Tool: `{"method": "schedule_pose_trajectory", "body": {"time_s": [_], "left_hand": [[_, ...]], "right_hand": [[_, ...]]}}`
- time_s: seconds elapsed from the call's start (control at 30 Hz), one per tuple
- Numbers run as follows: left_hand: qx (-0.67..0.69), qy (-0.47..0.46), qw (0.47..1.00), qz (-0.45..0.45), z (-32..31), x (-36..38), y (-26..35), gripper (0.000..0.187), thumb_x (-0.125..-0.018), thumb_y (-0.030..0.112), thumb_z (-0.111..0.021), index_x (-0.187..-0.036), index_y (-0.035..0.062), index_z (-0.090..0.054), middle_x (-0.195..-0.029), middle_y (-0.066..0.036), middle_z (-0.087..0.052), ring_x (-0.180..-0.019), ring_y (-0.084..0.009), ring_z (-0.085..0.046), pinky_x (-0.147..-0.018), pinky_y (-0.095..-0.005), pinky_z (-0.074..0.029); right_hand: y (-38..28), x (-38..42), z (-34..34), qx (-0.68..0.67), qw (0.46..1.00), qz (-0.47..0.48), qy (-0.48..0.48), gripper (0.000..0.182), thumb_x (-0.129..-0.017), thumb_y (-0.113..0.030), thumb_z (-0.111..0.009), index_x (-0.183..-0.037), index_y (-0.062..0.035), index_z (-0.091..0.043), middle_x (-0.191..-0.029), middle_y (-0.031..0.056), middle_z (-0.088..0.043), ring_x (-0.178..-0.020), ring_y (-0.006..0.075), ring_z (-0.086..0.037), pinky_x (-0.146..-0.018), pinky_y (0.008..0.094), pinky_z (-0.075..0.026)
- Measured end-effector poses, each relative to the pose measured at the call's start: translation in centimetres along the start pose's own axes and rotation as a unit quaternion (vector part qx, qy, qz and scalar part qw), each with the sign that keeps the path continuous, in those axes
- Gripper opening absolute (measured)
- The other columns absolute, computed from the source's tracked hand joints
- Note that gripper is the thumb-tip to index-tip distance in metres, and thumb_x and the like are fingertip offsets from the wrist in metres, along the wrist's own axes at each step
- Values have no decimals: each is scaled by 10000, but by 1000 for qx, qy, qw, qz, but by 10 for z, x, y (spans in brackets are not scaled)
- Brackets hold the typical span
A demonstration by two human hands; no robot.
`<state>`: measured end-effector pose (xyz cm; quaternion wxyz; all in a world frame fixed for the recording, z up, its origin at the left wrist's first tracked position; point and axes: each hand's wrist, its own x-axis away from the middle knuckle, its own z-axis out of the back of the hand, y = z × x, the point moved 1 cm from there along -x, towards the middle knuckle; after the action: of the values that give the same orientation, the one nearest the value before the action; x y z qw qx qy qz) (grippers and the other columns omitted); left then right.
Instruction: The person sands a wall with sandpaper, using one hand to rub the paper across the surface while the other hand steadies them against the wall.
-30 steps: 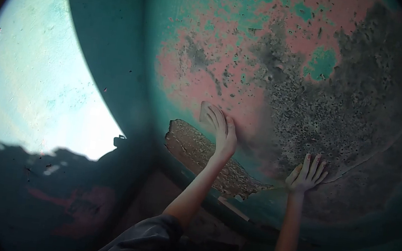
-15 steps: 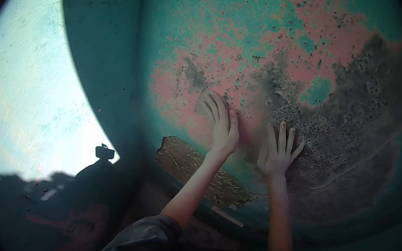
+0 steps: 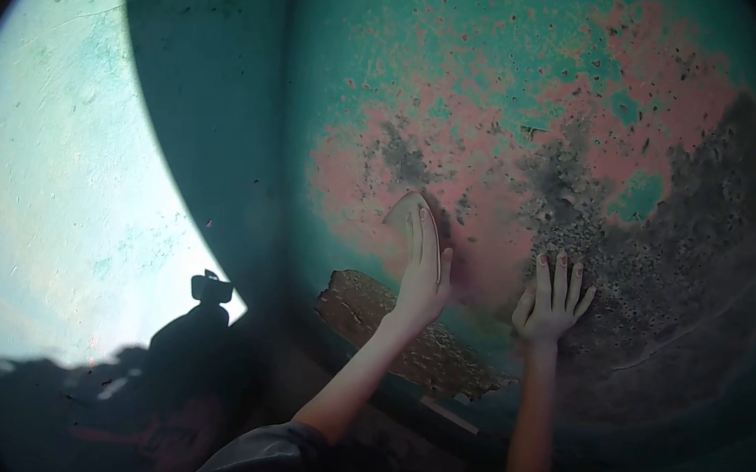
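A beige-grey folded sheet that looks like sandpaper (image 3: 403,211) is under the fingers of my left hand (image 3: 421,287). The hand is turned nearly edge-on, its fingers together along the sheet and the thumb apart, against a curved green surface (image 3: 354,37) with worn pink patches. To the right, my right hand (image 3: 553,303) lies with its fingers spread on the dark, pitted grey area (image 3: 636,265) of that surface. Nothing shows in this hand. The sheet's far side is hidden.
Below my left wrist is a rough brown patch (image 3: 412,347) with ragged edges. A short pale strip (image 3: 449,415) lies beneath it. On the left, a sunlit pale area (image 3: 39,179) meets a dark green wall (image 3: 210,77). A shadow (image 3: 200,328) falls at lower left.
My left hand has tilted more onto its edge with the sheet. The view has shifted, so the surface appears farther right and lower. My right hand still rests spread on the surface.
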<state>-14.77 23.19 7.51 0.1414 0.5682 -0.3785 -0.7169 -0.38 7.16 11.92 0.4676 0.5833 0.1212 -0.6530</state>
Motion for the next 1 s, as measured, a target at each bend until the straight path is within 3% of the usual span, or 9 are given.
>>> {"method": "schedule_pose_trajectory", "body": {"time_s": [0.1, 0.43, 0.63, 0.7, 0.8, 0.9, 1.0], "left_hand": [[-116, -51, 992, -23, 0, 6, -8, 617, -1029, 111, -384, -1527, -92, -83, -1599, -288, -81, -1474, -496, -34, -1194, -516, -124], [-206, -32, 977, -38, 6, -16, -5, 579, -1014, 115, -432, -1512, -81, -209, -1569, -284, -208, -1437, -532, -157, -1164, -534, -210], [-234, -55, 971, 5, -5, -4, 7, 600, -1005, 150, -458, -1521, -53, -228, -1571, -272, -227, -1442, -528, -155, -1143, -613, -165], [-345, -18, 938, -9, 0, -22, 6, 619, -1004, 187, -465, -1528, -38, -225, -1584, -242, -227, -1449, -525, -142, -1127, -654, -122], [-332, -54, 941, 46, -1, -13, 8, 626, -1007, 217, -458, -1532, -31, -222, -1599, -217, -212, -1453, -520, -133, -1124, -668, -87], [-368, -76, 926, 34, -4, 2, 0, 615, -1012, 218, -438, -1537, -18, -221, -1611, -205, -189, -1456, -519, -124, -1117, -682, -71], [-334, -9, 942, 37, 16, -38, 7, 604, -1013, 214, -427, -1542, 1, -227, -1619, -192, -173, -1458, -520, -110, -1118, -684, -57]], "right_hand": [[0, -1, 0, -3, 1000, 6, 17, 439, -961, -295, -399, -1319, -195, -633, -1442, 66, -532, -1392, 307, -411, -1197, 532, -126], [-2, 0, -1, -11, 999, -7, 32, 401, -936, -217, -464, -1291, -179, -646, -1414, 68, -554, -1388, 307, -417, -1199, 524, -134], [-2, 1, 0, -11, 999, -5, 35, 396, -936, -216, -462, -1281, -165, -651, -1395, 76, -568, -1378, 304, -430, -1203, 517, -134], [-1, 0, 1, -16, 999, 11, 41, 378, -964, -179, -443, -1283, -122, -637, -1403, 108, -555, -1391, 328, -415, -1198, 523, -146], [-1, 3, -2, -17, 999, -4, 43, 392, -933, -204, -462, -1269, -155, -656, -1385, 80, -574, -1376, 309, -433, -1204, 516, -135], [0, 3, -2, -15, 999, -1, 43, 389, -928, -192, -469, -1266, -153, -657, -1382, 82, -576, -1376, 309, -433, -1203, 516, -140], [-1, 2, -2, -20, 999, -4, 50, 387, -920, -175, -482, -1265, -154, -656, -1379, 81, -578, -1376, 309, -433, -1203, 516, -144]]}}
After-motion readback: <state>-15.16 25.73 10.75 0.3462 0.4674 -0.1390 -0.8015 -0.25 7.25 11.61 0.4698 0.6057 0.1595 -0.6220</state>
